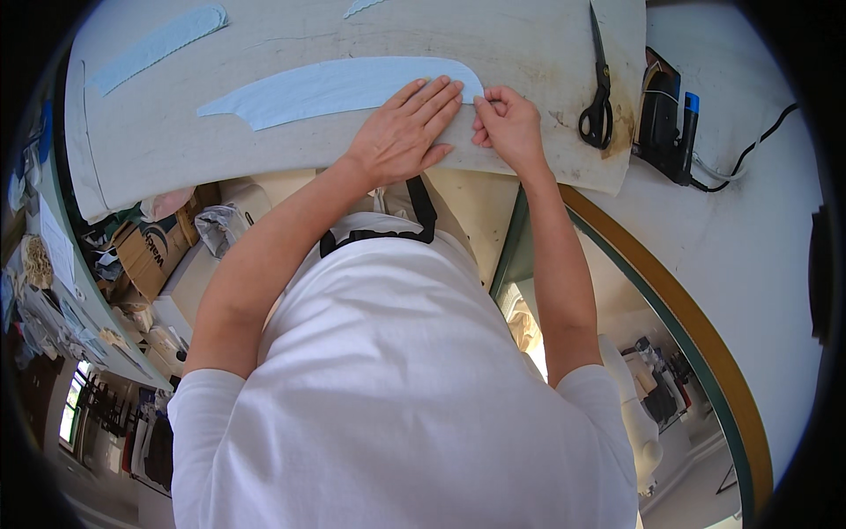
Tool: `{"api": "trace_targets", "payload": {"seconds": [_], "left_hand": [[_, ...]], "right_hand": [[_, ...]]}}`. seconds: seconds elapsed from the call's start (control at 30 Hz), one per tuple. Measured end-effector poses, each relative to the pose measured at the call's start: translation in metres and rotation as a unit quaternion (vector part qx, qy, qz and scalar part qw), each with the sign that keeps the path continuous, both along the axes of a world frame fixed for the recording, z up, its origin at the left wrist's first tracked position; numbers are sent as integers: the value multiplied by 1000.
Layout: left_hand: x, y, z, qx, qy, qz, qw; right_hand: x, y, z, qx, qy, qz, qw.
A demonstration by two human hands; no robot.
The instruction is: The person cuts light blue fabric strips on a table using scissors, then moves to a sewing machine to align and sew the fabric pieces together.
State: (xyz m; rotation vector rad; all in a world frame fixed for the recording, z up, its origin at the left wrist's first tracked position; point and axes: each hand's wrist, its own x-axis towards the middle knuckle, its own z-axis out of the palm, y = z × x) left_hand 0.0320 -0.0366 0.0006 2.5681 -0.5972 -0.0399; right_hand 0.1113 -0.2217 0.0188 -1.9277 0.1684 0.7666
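A long, curved light blue cloth piece (308,93) lies on the pale cloth-covered work surface (291,163), one end rounded and the other notched. My left hand (407,128) rests flat on it near the rounded end, fingers stretched out. At the rounded tip, my right hand (511,128) pinches the cloth's edge between thumb and forefinger, with the other fingers curled. A smaller light blue cloth piece (163,46) with a jagged edge lies at the far left. Only part of another blue piece (363,6) shows at the top edge.
Black-handled scissors (599,101) lie right of my right hand. Farther right, a dark iron (663,119) with a cord stands on a white table (731,220). Below the surface at left are a cardboard box (150,256) and a clear plastic bag (220,229).
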Motion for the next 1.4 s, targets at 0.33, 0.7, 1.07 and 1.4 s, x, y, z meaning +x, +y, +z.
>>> {"api": "trace_targets", "payload": {"seconds": [0.33, 0.7, 1.07, 1.4], "left_hand": [[0, -1, 1, 2, -4, 0, 1000], [-3, -2, 1, 12, -22, 17, 1000], [-44, 40, -10, -86, -128, 87, 984], [-38, 62, -2, 1, -174, 92, 980]], "right_hand": [[0, 2, 0, -22, -6, -11, 1000], [-13, 11, 5, -316, -218, 58, 921], [-12, 6, -3, -234, -248, 8, 940], [-32, 51, -5, -47, -475, 206, 854]]}}
